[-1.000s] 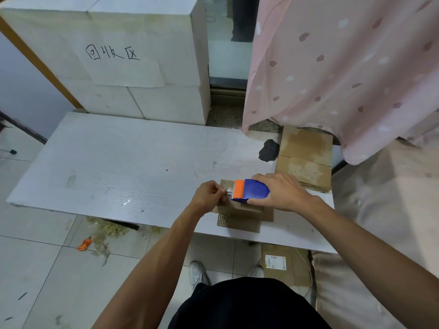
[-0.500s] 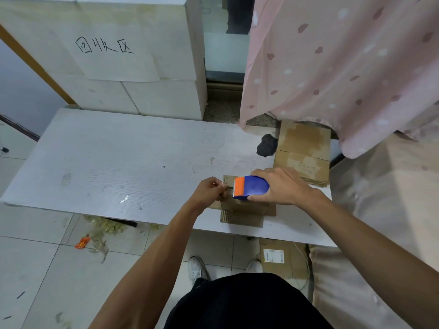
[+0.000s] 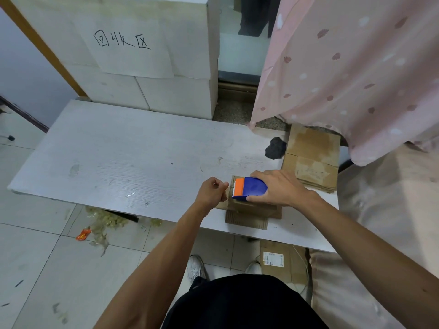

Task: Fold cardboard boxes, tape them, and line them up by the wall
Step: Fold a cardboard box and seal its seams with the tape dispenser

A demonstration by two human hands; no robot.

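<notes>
Hardly moved: right hand (image 3: 280, 188) still clamps tape dispenser (image 3: 251, 187) on box (image 3: 247, 218); left hand (image 3: 212, 193) curled beside it, pinch unclear; taping barely started.

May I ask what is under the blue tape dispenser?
A small cardboard box on the white table. The right hand and dispenser cover the box's top, so any tape there is hidden.

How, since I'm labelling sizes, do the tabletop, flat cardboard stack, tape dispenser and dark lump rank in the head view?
1. tabletop
2. flat cardboard stack
3. tape dispenser, partly under the right hand
4. dark lump
</notes>
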